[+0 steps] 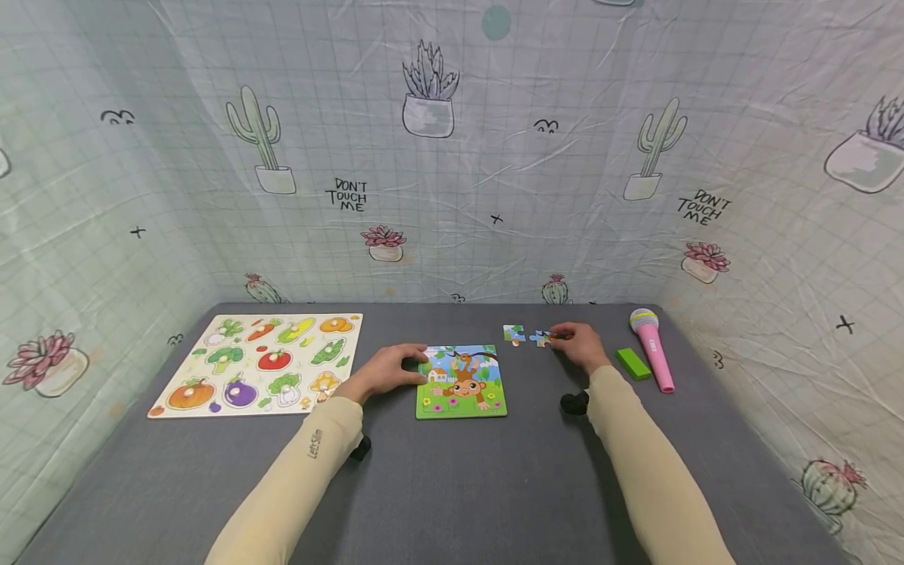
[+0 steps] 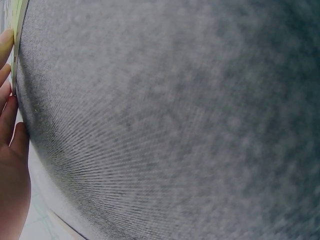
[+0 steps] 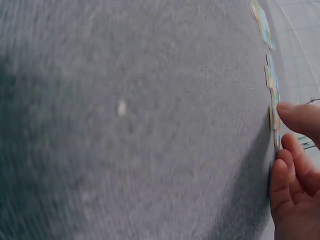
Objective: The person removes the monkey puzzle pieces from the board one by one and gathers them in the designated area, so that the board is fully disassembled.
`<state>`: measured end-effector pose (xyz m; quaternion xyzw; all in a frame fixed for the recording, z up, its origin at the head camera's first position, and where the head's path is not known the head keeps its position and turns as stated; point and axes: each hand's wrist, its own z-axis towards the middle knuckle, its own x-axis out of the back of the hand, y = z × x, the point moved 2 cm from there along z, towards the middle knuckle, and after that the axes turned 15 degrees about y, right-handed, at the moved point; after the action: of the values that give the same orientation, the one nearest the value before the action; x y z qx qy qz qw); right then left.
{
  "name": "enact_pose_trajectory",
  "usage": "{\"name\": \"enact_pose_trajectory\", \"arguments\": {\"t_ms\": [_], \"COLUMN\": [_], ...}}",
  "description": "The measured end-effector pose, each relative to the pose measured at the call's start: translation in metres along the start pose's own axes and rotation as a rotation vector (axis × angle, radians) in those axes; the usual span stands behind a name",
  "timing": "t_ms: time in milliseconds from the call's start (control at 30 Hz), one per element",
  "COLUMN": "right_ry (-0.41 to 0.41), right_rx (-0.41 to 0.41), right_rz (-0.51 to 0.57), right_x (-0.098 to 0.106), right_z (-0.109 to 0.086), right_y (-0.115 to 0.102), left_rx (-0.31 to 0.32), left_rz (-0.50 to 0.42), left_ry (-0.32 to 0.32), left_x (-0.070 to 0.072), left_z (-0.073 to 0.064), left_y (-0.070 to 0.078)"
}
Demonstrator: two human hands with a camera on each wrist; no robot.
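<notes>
A square monkey jigsaw puzzle (image 1: 462, 388) with a green border lies flat in the middle of the table. My left hand (image 1: 384, 370) rests at its left side, thumb and fingers spread along the edge; the left wrist view shows the fingertips (image 2: 7, 117) right at the board's side. To the right, my right hand (image 1: 581, 345) pinches a small jigsaw piece (image 1: 541, 338) at its right end, low over the table. Thumb and fingers are close around that piece (image 3: 273, 112) in the right wrist view. Another loose jigsaw piece (image 1: 514, 334) lies just left of it.
A large vegetable peg puzzle board (image 1: 201, 369) lies on the left. Beyond my right hand are a green block (image 1: 633, 364) and a pink toy microphone (image 1: 655, 353). Cactus-print cloth (image 1: 466, 173) hangs behind and at both sides of the grey table (image 1: 480, 486).
</notes>
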<state>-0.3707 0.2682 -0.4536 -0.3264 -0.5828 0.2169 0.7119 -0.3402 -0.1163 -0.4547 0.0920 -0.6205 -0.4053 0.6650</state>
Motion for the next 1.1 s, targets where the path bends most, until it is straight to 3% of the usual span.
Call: {"name": "enact_pose_trajectory", "arguments": {"t_ms": [267,667,833,933,1100], "right_ry": [-0.052,-0.007,0.02,-0.026,-0.181], "right_rx": [0.066,0.067,0.096,0.115,0.14], "right_rz": [-0.079,-0.086,-0.079,-0.04,0.065], "right_x": [0.001,-0.006,-0.008,-0.012,-0.025], "right_z": [0.0,0.005,0.001,-0.005,-0.023], "right_y": [-0.001,-0.002,-0.012,-0.026,-0.055], "left_rx": [0.011,-0.001,-0.011,-0.013,0.005], "left_rz": [0.015,0.029,0.015,0.006,0.0], "left_ry": [-0.004,-0.001,0.02,0.039,0.059], "left_x": [0.001,-0.001,-0.002,-0.003,-0.005], "left_z": [0.001,0.002,0.0,-0.002,-0.003], "left_y": [0.0,-0.001,-0.002,-0.003,-0.001]}}
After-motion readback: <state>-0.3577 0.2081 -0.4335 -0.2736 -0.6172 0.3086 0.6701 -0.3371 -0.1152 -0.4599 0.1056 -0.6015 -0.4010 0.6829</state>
